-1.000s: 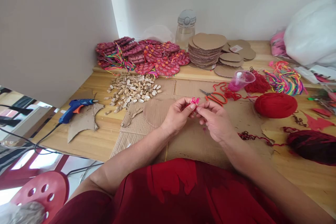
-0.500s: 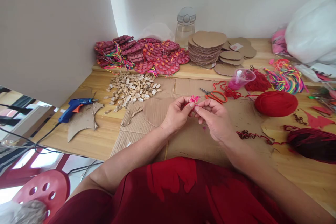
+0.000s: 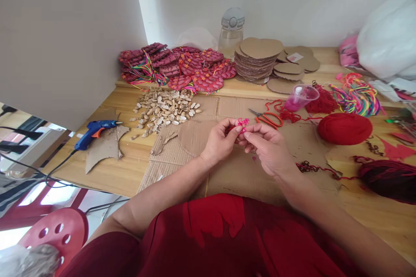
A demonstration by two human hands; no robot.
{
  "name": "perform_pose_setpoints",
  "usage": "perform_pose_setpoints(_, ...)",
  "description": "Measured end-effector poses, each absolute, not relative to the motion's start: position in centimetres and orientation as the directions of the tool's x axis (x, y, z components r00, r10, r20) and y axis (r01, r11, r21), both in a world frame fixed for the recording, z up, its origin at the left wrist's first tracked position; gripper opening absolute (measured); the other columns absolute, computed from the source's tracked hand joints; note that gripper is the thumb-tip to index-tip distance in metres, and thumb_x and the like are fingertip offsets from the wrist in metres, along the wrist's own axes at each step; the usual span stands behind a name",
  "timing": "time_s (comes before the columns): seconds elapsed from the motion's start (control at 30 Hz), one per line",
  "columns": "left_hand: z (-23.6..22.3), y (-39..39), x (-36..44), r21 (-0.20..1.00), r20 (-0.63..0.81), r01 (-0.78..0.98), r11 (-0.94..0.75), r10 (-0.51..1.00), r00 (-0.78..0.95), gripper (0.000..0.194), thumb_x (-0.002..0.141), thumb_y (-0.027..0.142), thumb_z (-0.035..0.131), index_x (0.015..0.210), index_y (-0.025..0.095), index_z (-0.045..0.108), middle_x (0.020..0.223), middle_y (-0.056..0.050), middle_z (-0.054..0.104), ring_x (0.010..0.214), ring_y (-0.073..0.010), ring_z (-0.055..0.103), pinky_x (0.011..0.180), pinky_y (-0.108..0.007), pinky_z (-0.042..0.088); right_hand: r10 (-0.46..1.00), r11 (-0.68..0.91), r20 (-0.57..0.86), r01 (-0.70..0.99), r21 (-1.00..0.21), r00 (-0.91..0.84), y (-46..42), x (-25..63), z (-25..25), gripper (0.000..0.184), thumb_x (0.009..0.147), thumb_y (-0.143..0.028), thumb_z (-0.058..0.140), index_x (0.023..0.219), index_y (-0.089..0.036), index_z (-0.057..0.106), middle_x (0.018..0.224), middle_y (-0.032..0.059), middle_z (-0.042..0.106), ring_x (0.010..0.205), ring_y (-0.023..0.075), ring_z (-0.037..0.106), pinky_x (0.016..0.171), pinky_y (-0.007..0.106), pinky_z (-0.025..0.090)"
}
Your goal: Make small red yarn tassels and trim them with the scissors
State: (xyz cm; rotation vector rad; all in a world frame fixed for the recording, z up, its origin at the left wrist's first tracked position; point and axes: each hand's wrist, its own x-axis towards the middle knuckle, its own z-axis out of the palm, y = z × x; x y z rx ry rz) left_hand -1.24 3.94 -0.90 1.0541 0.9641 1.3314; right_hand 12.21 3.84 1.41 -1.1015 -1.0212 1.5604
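A small tangle of pink yarn (image 3: 243,121) pokes up between my fingertips. My left hand (image 3: 221,139) pinches it from the left between thumb and fingers. From the other side my right hand (image 3: 268,145) is closed at the lower part of the same yarn, thumb and forefinger together; the strand between the two hands is mostly covered by fingers. Just beyond my right hand lie orange-handled scissors (image 3: 269,119) with slightly parted blades. Under both hands spreads a cardboard sheet (image 3: 234,177), with a round cardboard piece (image 3: 191,138) by my left hand.
Peanut shells (image 3: 169,108) are heaped ahead on the left, near a blue glue gun (image 3: 94,132). Behind stand decorated pink pieces (image 3: 195,67), a cardboard stack (image 3: 256,62) and a bottle (image 3: 232,30). Rightward are a plastic cup (image 3: 300,97), red yarn (image 3: 344,129) and dark red yarn (image 3: 386,179).
My right hand's fingertips have drawn slightly closer to my left at the pink yarn. The whole view has shifted a little; the things on the table stay where they were.
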Motion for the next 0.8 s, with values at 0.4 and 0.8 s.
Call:
perform_pose_setpoints(0.4, -1.4, 4.0, -1.3, 0.977, 0.132, -0.17, -0.128, 0.991, 0.011, 0.017, 0.085, 0.032, 0.063, 0.089, 0.016, 0.061, 0.081, -0.001, 0.062, 0.068, -0.0082, 0.056, 0.062, -0.02, 0.045, 0.956, -0.28, -0.255, -0.202, -0.938, -0.144, 4.0, 12.2, 1.2, 0.034, 0.06, -0.037, 0.087, 0.075, -0.017, 0.064, 0.064, 0.0001, 0.067, 0.055, 0.0109, 0.063, 0.04, 0.017, 0.042)
perform_pose_setpoints(0.8, -0.3, 3.9, -1.4, 0.944, 0.001, -0.33, 0.027, 0.996, 0.084, 0.031, 0.074, 0.041, 0.076, 0.084, 0.015, 0.064, 0.075, 0.001, 0.061, 0.061, -0.0068, 0.05, 0.056, -0.02, 0.041, 0.949, -0.267, -0.238, -0.124, -0.956, -0.208, 4.6, 13.3, 1.2, 0.031, 0.063, -0.04, 0.084, 0.072, -0.018, 0.064, 0.061, -0.0023, 0.06, 0.045, 0.0071, 0.047, 0.036, 0.019, 0.031)
